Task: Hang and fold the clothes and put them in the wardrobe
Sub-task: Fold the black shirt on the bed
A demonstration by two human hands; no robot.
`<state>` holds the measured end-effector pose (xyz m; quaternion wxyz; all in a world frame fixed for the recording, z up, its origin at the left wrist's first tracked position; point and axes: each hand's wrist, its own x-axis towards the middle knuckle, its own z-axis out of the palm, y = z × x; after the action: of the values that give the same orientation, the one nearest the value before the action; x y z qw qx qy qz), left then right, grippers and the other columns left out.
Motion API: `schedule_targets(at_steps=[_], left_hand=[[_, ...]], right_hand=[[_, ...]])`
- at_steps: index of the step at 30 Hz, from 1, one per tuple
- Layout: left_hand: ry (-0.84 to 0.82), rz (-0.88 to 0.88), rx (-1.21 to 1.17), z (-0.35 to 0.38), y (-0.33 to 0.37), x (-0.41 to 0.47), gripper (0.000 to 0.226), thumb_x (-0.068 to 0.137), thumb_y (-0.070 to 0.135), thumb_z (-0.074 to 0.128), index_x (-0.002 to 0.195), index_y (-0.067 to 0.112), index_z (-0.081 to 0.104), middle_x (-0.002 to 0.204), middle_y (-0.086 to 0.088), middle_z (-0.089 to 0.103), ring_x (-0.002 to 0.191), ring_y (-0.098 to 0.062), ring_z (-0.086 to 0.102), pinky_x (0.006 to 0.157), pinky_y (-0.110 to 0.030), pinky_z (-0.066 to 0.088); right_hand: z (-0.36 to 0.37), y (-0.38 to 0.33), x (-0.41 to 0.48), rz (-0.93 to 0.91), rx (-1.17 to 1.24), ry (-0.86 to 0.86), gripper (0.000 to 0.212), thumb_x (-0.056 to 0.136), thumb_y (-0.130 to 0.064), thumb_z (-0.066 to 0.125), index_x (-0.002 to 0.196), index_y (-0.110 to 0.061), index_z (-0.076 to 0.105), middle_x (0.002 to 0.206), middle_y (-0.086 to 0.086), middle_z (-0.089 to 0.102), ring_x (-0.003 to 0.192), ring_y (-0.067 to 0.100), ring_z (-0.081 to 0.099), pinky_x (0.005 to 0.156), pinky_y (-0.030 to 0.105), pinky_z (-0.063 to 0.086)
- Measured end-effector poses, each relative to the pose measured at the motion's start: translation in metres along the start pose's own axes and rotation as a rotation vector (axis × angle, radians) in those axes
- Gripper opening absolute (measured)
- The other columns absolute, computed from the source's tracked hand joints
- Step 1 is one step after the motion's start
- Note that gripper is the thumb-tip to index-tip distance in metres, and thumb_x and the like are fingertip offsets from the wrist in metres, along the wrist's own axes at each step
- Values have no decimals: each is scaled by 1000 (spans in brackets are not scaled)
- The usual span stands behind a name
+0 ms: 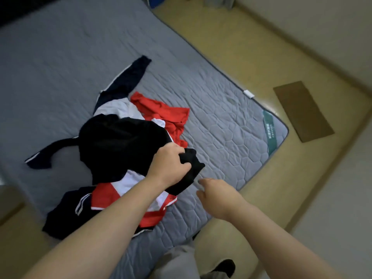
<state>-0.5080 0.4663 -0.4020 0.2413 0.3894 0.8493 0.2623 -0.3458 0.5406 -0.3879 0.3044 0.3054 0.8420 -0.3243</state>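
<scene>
**Currently in hand: black garment [120, 141], on the bed**

1. Left hand [171, 164], centre of frame. The fingers are curled tight round a bunched edge of the black garment. The gripped end sticks out to the right of the fist and droops below the wrist.
2. Right hand [215, 196], just lower right of the left hand. The fingers are loosely spread and hold nothing. It hangs over the mattress [221, 117], just beside the garment's trailing end; whether it touches cannot be told.
3. Black garment, main mass. It is heaped left of centre, on top of the clothes pile.
4. Navy, white and red sportswear [68, 214], underneath the black garment. One striped navy sleeve reaches toward upper centre and another toward the left edge. Red and white panels lie beneath the left forearm at lower left. Whether this is one piece or two cannot be told.
5. Red garment [167, 115], crumpled, touching the pile on its upper right side.
6. Mattress, grey and quilted, filling the upper left and centre. A green label [269, 129] sits at its right corner and a small white tag [248, 94] on its right edge.
7. Floor [251, 47], yellowish, along the right side. A brown mat [302, 111] lies on it, apart from the mattress.
8. Grey trouser leg [177, 262] and dark shoe [225, 266], at the bottom edge.
</scene>
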Motion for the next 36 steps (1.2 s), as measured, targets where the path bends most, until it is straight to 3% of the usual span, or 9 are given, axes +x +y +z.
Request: schedule_targets(at_steps=[6,11,16,19,22,27,30,33,36], left_hand=[[303,256,-326,-93,101,-49,40,64,-9,60,61,28,43,89,-3,65,84,-15,61,79,-16,45],[366,314,-721,-158,166,-96,24,66,-7,49,74,16,50,103,-3,70,100,-20,66,92,-33,54],[185,484,-1172,-210,218,-142,43,67,-23,46,85,16,48,113,-12,69,107,-30,67,93,-49,57],[44,564,-1399,-232,241,-160,42,68,-23,43,86,14,46,108,-14,67,91,-28,66,75,-37,58],[84,537,-1523,-248,248,-167,36,68,-16,48,89,14,48,104,-15,64,86,-28,63,74,-35,54],[507,72,-1212,-242,226,-133,32,95,6,61,123,10,46,106,-13,62,78,-23,66,61,-30,54],[206,-284,-1101,-199,197,-118,30,106,19,49,132,6,43,98,-10,57,74,-25,61,62,-33,49],[-171,-73,-695,-140,172,-119,45,92,2,60,136,9,50,89,-3,67,77,-17,64,66,-26,48],[-349,112,-388,-82,183,-133,52,69,26,84,113,40,60,95,20,73,87,6,68,72,-11,53]], right_hand=[[-22,-44,-62,-55,21,75,50,100,-36,50,143,-13,41,125,12,63,105,29,61,80,35,50],[-53,-67,-104,-83,126,251,77,95,-37,61,155,-19,16,124,14,63,108,33,62,71,31,41],[-81,-82,-129,-141,398,416,25,88,-20,68,108,-9,60,100,11,66,91,24,64,81,40,56],[-94,-86,-142,-202,532,517,13,87,-18,63,97,-14,57,87,6,66,79,21,66,67,38,59],[-110,-87,-156,-122,649,512,12,93,-14,40,93,-17,52,89,11,68,72,29,71,54,39,62],[-152,-91,-193,-75,871,612,23,102,-13,35,103,-8,58,97,23,68,70,42,72,58,51,62],[-180,-94,-226,-170,977,722,26,100,-20,40,111,-7,60,97,20,70,58,34,72,51,41,61],[-210,-98,-262,-271,1034,830,25,98,-31,47,94,-12,63,87,16,72,46,27,67,47,39,59],[-240,-99,-290,-278,1109,876,24,93,-30,51,95,-10,65,80,12,70,38,22,58,41,26,45]])
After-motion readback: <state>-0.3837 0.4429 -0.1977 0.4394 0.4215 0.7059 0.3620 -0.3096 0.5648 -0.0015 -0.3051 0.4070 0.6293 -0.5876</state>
